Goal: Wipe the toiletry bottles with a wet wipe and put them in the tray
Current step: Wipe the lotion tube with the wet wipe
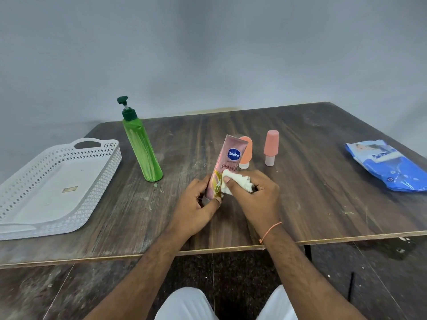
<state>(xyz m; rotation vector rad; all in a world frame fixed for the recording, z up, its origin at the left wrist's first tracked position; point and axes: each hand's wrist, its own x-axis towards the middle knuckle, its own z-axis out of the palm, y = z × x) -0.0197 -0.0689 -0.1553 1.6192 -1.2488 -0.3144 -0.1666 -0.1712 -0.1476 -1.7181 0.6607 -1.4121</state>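
Left hand (196, 204) fingers gripping pink tube (227, 162) reading "Vaseline Gluta-Hy", right hand (254, 192) fingers pinching wet wipe (235, 184) against it

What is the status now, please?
Left hand holds pink tube; right hand rubs wipe on it. Tray holds no bottles yet. Green bottle stands between tube and tray.

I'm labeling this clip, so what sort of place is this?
Probably a plain spare room set up for the task, not a bathroom: a worn wooden table against a bare grey wall, holding only a white tray, a few toiletry bottles and a pack of wipes.
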